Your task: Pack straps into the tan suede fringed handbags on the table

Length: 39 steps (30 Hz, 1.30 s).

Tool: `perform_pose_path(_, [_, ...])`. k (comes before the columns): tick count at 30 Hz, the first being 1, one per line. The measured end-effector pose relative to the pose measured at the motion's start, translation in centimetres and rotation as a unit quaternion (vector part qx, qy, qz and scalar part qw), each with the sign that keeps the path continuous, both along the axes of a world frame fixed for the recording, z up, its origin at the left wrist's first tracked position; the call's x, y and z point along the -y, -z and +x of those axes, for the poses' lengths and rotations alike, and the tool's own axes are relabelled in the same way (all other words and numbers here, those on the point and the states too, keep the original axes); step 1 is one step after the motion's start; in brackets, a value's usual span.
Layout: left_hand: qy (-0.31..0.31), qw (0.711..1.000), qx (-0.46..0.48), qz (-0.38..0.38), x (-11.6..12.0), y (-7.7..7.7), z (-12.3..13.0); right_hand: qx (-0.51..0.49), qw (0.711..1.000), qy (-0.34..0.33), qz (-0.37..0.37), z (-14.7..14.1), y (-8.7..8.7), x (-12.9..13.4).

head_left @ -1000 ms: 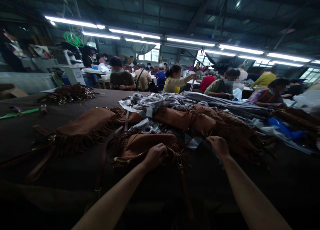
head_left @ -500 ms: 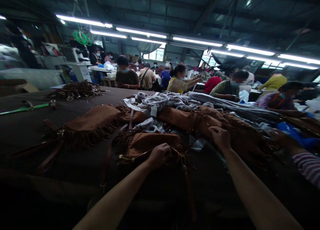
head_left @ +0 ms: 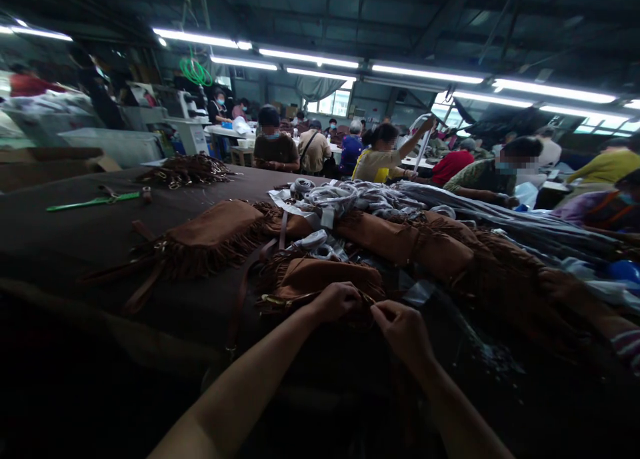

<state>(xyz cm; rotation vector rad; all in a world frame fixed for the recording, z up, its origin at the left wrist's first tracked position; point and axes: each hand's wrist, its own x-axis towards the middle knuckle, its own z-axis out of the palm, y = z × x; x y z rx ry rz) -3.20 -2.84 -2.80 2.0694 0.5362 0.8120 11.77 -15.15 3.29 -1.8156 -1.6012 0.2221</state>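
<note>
The left hand (head_left: 339, 303) had its fingers curled on the bag's (head_left: 327, 277) near edge. At its right end the right hand's (head_left: 404, 329) fingers pinched, their hold unclear.

Table (head_left: 115, 236) count. Near edge: front bag (head_left: 330, 278), 1; hands, 2 (left hand (head_left: 336, 302), right hand (head_left: 404, 329)). Toward left edge: side bag (head_left: 215, 224), 1; green strip (head_left: 83, 205), 1. Far edge: strap pile (head_left: 185, 170), 1. Heap (head_left: 375, 236): bags overlap, uncountable.
</note>
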Motion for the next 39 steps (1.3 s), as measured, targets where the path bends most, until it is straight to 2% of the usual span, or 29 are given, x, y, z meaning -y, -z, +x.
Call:
perform_pose_path(2, [0.002, 1.0, -0.006, -0.006, -0.3, 0.1, 0.1, 0.017, 0.999, 0.036, -0.019, -1.8, 1.9, 0.5])
perform_pose_path(4, [0.005, 1.0, -0.007, -0.006, -0.4, 0.1, 0.1, 0.05, 0.995, 0.076, -0.029, -2.5, 2.9, 0.5])
perform_pose_path(9, [0.013, 1.0, 0.006, -0.002, -0.3, 0.1, 0.0, 0.119, 0.982, 0.131, -0.07, -2.9, 2.5, 0.3])
perform_pose_path(13, [0.012, 1.0, -0.001, 0.002, -0.2, -0.1, -0.2, 0.16, 0.971, 0.15, -0.09, -3.8, 2.2, 0.2])
perform_pose_path(18, [0.005, 0.999, -0.015, -0.032, -0.3, -0.5, -0.3, 0.162, 0.973, 0.143, -0.081, -4.4, 2.6, 0.2])
perform_pose_path(22, [-0.006, 0.996, -0.028, -0.086, -0.5, -0.2, -0.2, 0.084, 0.985, 0.136, -0.058, -4.0, 3.0, 0.6])
perform_pose_path(24, [-0.003, 0.992, -0.027, -0.12, -0.5, 0.1, -0.2, 0.011, 0.994, 0.106, -0.036, -3.7, 3.4, 0.8])
perform_pose_path(26, [-0.004, 0.989, -0.021, -0.143, -0.5, 0.2, -0.2, -0.067, 0.997, 0.045, -0.013, -3.3, 3.9, 0.9])
perform_pose_path(29, [-0.013, 0.99, -0.004, -0.141, -0.5, 0.0, -0.1, -0.101, 0.995, -0.016, 0.017, -3.2, 4.3, 1.2])
perform_pose_path(32, [-0.008, 0.989, 0.029, -0.145, -0.3, -0.3, 0.0, -0.056, 0.998, 0.02, 0.036, -3.5, 3.9, 1.1])
perform_pose_path(34, [-0.005, 0.983, 0.065, -0.173, -0.4, -0.6, 0.0, -0.033, 0.997, 0.052, 0.047, -3.8, 3.2, 0.5])
perform_pose_path(39, [0.001, 0.941, 0.184, -0.285, -1.0, -0.9, -0.8, 0.056, 0.994, 0.091, 0.03, -4.6, 1.5, -2.2])
